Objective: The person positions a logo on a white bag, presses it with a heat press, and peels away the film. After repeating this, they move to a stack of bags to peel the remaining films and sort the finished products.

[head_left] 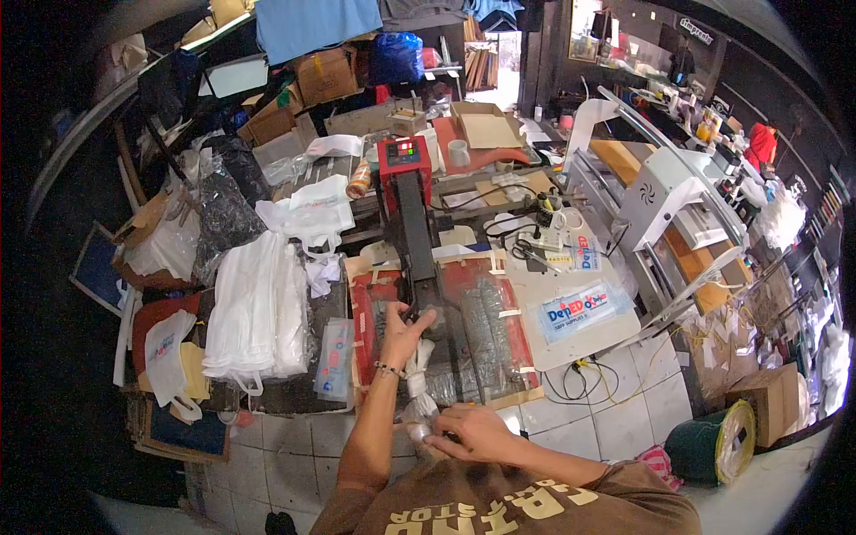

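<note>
A heat press with a red control box (404, 153) and a long black arm (412, 223) stands in front of me. Its handle (417, 379) is wrapped in white cloth and points towards my body. My left hand (408, 332) is closed at the front of the arm, above the cloth wrapping, with its thumb out to the right. Close to my shirt, my right hand (474, 434) has its fingers curled around the near end of the handle. Below the arm lies the flat press bed (489, 334), its red surface edged with tape and partly covered by grey sheeting.
White bags (259, 312) are stacked at the left, with a printed bag (333, 361) beside the bed. On the right, a white board (571, 348) carries printed packets (580, 312), scissors and cables. A metal-framed machine (660, 196) stands beyond. A green spool (711, 446) sits on the floor.
</note>
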The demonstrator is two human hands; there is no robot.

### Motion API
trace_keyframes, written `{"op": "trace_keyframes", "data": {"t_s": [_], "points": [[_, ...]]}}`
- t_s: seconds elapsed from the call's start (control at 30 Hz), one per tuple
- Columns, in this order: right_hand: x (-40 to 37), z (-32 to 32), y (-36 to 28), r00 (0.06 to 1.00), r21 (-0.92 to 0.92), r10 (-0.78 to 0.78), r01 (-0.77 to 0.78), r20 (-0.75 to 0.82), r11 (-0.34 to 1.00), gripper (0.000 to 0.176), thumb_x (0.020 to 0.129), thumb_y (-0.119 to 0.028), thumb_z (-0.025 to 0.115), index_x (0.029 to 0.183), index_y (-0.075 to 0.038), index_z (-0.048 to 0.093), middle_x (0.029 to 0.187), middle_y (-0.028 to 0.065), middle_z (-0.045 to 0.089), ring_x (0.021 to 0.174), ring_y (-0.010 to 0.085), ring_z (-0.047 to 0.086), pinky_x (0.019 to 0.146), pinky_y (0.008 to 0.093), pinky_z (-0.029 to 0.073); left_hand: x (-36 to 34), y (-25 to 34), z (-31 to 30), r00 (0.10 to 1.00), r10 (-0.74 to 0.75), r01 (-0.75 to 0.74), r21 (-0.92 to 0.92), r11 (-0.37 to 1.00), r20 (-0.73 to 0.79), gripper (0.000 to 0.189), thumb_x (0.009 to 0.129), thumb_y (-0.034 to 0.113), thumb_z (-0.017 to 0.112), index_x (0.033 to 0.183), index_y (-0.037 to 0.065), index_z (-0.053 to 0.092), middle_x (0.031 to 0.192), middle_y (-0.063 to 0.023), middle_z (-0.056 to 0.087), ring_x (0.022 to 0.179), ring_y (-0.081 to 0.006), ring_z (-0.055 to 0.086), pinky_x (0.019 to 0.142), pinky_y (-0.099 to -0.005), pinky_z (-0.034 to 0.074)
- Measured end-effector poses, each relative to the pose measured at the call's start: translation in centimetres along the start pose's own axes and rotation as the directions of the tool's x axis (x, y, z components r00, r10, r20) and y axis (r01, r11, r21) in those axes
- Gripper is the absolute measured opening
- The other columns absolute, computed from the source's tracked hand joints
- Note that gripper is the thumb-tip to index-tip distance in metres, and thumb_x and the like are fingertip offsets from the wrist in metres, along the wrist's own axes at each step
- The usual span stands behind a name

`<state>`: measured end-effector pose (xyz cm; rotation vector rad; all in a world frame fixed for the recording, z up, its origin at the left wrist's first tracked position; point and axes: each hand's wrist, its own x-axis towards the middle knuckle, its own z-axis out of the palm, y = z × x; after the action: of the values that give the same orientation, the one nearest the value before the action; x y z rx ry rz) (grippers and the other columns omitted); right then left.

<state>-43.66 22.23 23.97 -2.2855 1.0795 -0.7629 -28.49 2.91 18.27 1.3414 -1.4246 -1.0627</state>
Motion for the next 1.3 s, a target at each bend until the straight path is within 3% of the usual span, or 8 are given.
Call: {"op": "trace_keyframes", "data": {"t_s": [0.57, 0.93, 1.3], "points": [[-0.1, 0.1, 0.0, 1.000, -0.007, 0.000, 0.000, 0.000, 1.000, 0.034, 0.094, -0.036, 0.065, 0.085, -0.004, 0.065, 0.078, 0.0124, 0.063, 0.077, 0.0333, 0.062, 0.067, 0.0451, 0.049, 0.1, -0.3, 0.0, 0.997, 0.072, -0.070, 0.042, 0.997, -0.036, 0.056, 0.080, 0.035, 0.085, 0.106, 0.005, 0.045, 0.083, -0.0014, 0.051, 0.069, -0.0109, 0.046, 0.062, -0.0285, 0.042], [0.2, -0.4, -0.2, 0.999, -0.028, 0.022, -0.021, 0.037, 0.999, 0.033, 0.094, -0.036, 0.065, 0.084, -0.005, 0.065, 0.077, 0.0118, 0.062, 0.077, 0.0324, 0.062, 0.068, 0.0445, 0.049, -0.3, 1.0, -0.3, 1.000, -0.013, 0.013, 0.033, 0.999, -0.002, 0.060, 0.080, 0.038, 0.084, 0.109, 0.002, 0.045, 0.093, -0.0057, 0.052, 0.078, -0.0148, 0.049, 0.072, -0.0306, 0.046], [0.1, -0.1, -0.2, 0.999, -0.044, 0.014, -0.013, 0.031, 0.999, 0.036, 0.094, -0.038, 0.064, 0.081, -0.004, 0.065, 0.078, 0.0121, 0.063, 0.079, 0.0329, 0.063, 0.069, 0.0446, 0.050, 0.4, -1.1, 0.0, 1.000, 0.003, -0.003, 0.000, 1.000, -0.012, 0.067, 0.079, 0.040, 0.085, 0.117, -0.001, 0.047, 0.107, -0.0105, 0.054, 0.088, -0.0184, 0.052, 0.082, -0.0337, 0.047]]}}
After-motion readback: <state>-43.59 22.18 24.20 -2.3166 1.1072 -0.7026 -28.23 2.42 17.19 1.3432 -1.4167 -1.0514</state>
